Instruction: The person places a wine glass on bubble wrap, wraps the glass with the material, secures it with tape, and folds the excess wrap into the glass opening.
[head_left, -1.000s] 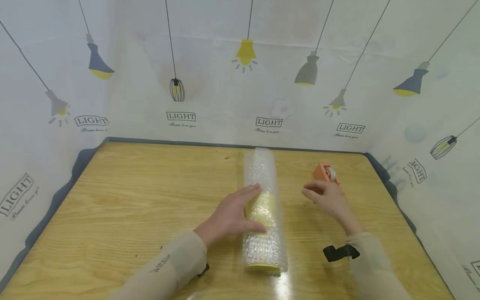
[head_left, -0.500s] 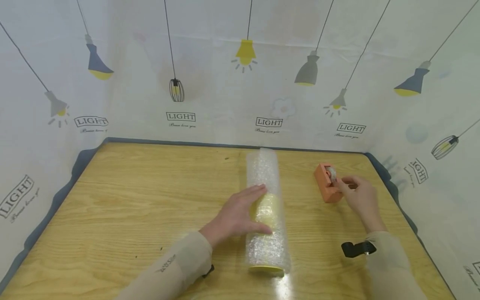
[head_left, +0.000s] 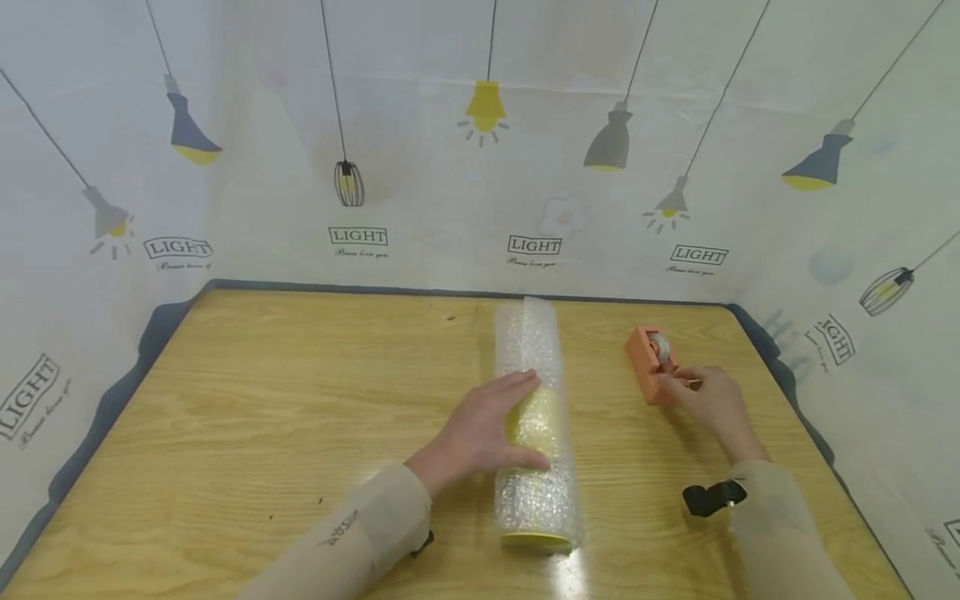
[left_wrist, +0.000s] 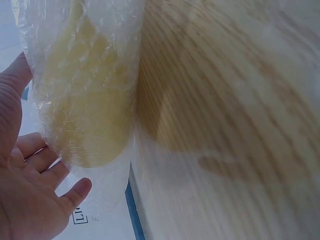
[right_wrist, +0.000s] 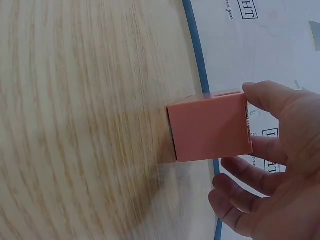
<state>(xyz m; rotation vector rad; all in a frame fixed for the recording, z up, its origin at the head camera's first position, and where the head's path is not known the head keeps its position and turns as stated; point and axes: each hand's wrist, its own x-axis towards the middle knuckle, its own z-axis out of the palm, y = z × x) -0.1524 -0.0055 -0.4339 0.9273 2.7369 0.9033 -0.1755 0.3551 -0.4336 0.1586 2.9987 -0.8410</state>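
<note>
A cylindrical bundle point(head_left: 536, 508) wrapped in clear bubble wrap lies lengthwise on the wooden table. Something yellow shows through the wrap, and a yellow rim is at its near end. My left hand point(head_left: 476, 433) rests on its left side, thumb and fingers spread and relaxed. In the left wrist view, the left hand point(left_wrist: 35, 190) is beside the wrapped yellow thing point(left_wrist: 90, 110). To the right stands an orange tape dispenser point(head_left: 643, 362) with a roll of clear tape point(head_left: 661, 346). My right hand point(head_left: 716, 404) grips its front end by thumb and forefinger; any tape between them is hidden.
The wooden table point(head_left: 300, 392) has a dark blue edging point(head_left: 360, 288) along the back. A white wall sheet point(head_left: 420, 183) printed with lamps surrounds it on the back and sides. A black strap point(head_left: 712, 498) is on the right wrist.
My right hand has moved right to the tape dispenser, then from beside the roll to its front end. The left hand and the bundle have shifted slightly right.
</note>
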